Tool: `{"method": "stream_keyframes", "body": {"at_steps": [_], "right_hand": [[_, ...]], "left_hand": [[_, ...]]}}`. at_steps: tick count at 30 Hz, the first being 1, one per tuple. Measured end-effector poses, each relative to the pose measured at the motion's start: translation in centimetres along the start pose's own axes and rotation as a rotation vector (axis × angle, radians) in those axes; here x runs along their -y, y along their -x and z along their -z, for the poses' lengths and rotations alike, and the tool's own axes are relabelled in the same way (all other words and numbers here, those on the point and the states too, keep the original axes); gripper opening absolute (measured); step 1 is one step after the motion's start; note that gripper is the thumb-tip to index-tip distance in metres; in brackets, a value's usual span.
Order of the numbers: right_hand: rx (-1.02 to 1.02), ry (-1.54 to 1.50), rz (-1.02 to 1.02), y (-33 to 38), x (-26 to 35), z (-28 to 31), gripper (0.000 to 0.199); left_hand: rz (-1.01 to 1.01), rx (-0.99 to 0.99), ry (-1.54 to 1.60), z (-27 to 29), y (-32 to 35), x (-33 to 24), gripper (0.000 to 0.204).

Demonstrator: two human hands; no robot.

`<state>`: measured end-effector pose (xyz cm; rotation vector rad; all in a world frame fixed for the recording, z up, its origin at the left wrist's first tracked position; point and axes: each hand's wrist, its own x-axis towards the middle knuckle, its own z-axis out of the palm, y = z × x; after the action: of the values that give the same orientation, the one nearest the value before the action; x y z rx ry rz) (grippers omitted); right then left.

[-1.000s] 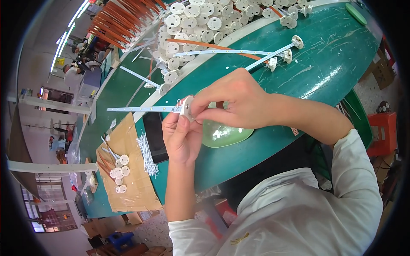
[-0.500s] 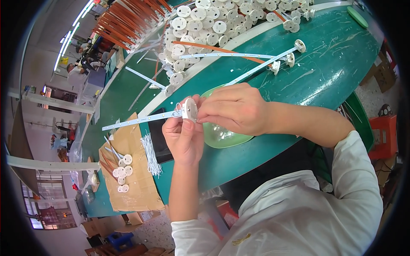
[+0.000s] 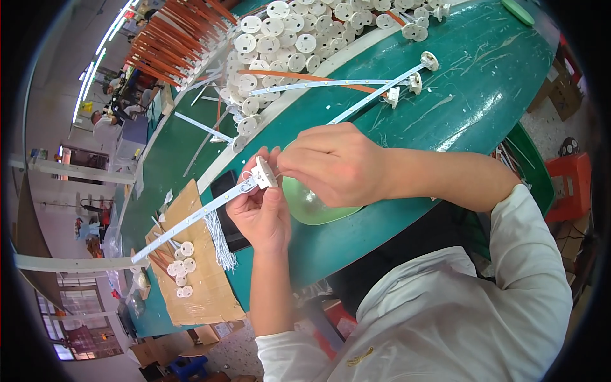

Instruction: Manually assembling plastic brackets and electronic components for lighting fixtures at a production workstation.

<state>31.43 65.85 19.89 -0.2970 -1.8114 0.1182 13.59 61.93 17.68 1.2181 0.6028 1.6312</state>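
Beside one green dish (image 3: 312, 213), the left hand (image 3: 262, 218) grips one disc (image 3: 263, 173); right hand's (image 3: 337, 164) grasp unclear.

- Your light strip (image 3: 184, 222): bluish-white, dotted yellow at intervals; its end disc (image 3: 261, 174), white.
- Your shirt (image 3: 439, 318): pale grey, small gold motif.
- Bowl (image 3: 321, 212) near you: light green.
- Tabletop (image 3: 474, 105): deep green, pale-scratched at right.
- Cardboard (image 3: 207, 302), left: tan.
- Wire bundle (image 3: 219, 240), left: white.
- Piled discs (image 3: 305, 43), far: white, dark-slotted.
- Bundled strips (image 3: 181, 39), far left: orange-red.
- Stool (image 3: 566, 189), right: red-orange.
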Motion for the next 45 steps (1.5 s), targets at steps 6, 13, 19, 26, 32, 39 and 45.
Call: {"method": "stream_keyframes", "body": {"at_steps": [6, 13, 19, 26, 32, 39, 45], "right_hand": [[0.026, 0.069, 0.055, 0.2, 0.2, 0.0, 0.022], [-0.017, 0.085, -0.031, 0.4, 0.9, -0.6, 0.021], [-0.114, -0.162, -0.233, 0.2, 1.5, -1.0, 0.012], [-0.038, -0.165, -0.229, 0.4, 1.2, -0.2, 0.012], [-0.037, -0.029, -0.210, -0.3, 1.5, -1.8, 0.014], [0.043, 0.075, -0.341, -2.9, -0.9, 3.7, 0.009], [0.220, 0.238, -0.490, -2.0, -4.6, 13.6, 0.009]], "left_hand": [[-0.009, 0.019, 0.038, 0.0, 0.1, 0.5, 0.052], [-0.018, -0.084, -0.187, -1.1, 0.4, 1.0, 0.053], [0.097, -0.043, 0.154, -0.9, 0.3, 0.9, 0.054], [0.093, 0.008, 0.197, -1.0, 0.5, 1.0, 0.047], [0.004, -0.058, 0.067, -1.7, 0.4, 0.8, 0.036], [-0.088, -0.539, -1.009, 7.2, -4.7, -10.6, 0.029], [0.496, -0.580, -2.105, 30.1, -0.8, -20.4, 0.060]]}}
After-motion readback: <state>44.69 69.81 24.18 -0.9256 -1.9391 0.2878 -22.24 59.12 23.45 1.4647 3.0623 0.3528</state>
